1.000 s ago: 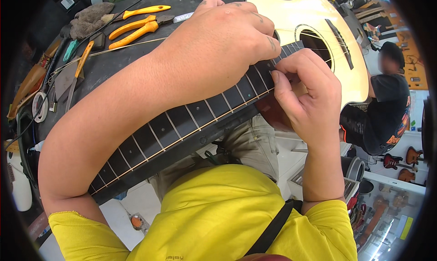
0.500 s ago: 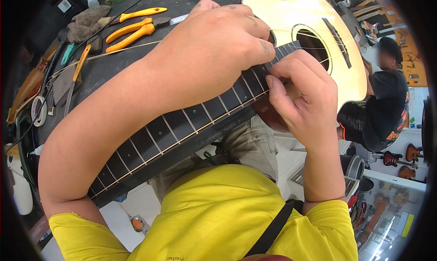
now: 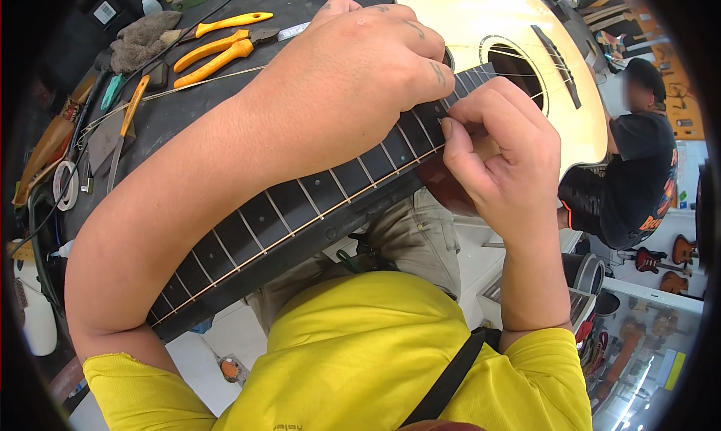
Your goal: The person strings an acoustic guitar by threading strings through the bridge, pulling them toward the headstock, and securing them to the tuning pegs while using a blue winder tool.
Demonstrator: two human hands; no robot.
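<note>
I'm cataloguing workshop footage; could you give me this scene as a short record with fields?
Left hand: over the fretboard, back upward; fingertips hidden
Right hand: thumb and forefinger at the fretboard, toward its soundhole end; anything between them too small to tell
Instrument: pale-topped acoustic guitar with a dark bridge
Bench: dark; orange-handled pliers and a fuzzy grey bundle
Background: person in dark clothes, at right

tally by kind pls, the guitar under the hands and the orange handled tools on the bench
Guitar: 1
Pliers: 1
Straight tools with a single orange handle: 2
Total: 4
</note>
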